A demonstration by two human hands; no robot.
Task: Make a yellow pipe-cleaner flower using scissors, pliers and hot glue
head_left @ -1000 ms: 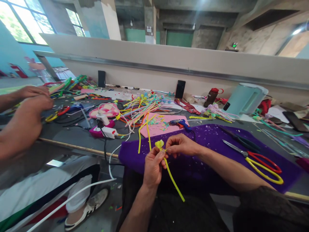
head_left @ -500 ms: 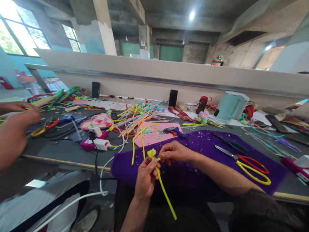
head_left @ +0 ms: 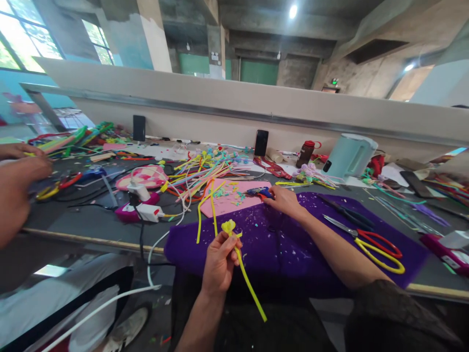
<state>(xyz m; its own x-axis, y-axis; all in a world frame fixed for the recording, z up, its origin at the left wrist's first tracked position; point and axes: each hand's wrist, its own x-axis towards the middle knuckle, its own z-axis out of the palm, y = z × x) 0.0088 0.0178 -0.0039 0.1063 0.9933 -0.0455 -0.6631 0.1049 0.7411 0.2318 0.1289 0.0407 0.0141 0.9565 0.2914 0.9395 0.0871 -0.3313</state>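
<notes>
My left hand (head_left: pixel 220 259) is closed around a yellow flower piece (head_left: pixel 228 226), whose long yellow stem (head_left: pixel 251 286) hangs down to the right. Above the purple cloth (head_left: pixel 293 244), my right hand (head_left: pixel 284 199) has its fingers wrapped round the blue and orange glue gun (head_left: pixel 261 192). The gun's nozzle end lies over a pink sheet (head_left: pixel 220 205) scattered with small green and yellow bits. Two yellow strips (head_left: pixel 213 210) cross the sheet's left part.
Scissors (head_left: pixel 377 244) and dark pliers (head_left: pixel 348 212) lie on the cloth at the right. Behind are a kettle (head_left: pixel 350 156), a bottle (head_left: pixel 307 152) and a phone (head_left: pixel 261 143). A power strip (head_left: pixel 142 211) and another person's hands (head_left: pixel 20 181) are at the left.
My right hand has left the yellow flower piece, moved up and right, and taken hold of the glue gun. My left hand still holds the flower piece. The view has shifted slightly.
</notes>
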